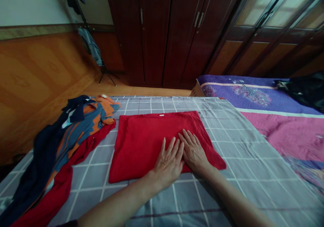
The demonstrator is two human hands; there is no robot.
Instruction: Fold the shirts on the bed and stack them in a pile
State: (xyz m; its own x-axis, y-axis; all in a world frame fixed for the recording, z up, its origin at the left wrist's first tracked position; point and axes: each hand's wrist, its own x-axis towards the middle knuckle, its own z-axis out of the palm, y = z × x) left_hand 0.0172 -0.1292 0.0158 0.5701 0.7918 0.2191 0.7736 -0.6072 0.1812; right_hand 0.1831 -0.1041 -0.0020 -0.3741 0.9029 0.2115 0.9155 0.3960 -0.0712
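A folded red garment (141, 142) lies flat in the middle of the gray checked bedsheet (238, 149). The left hand (170, 159) and right hand (194, 152) rest palm-down on its near right part, touching or nearly so, fingers extended and grasping nothing. On the left of the sheet lies a loose heap of clothes (83, 129), navy, orange-and-blue and red. Far right, a purple-and-pink cover (255, 95) carries a black garment (307, 90).
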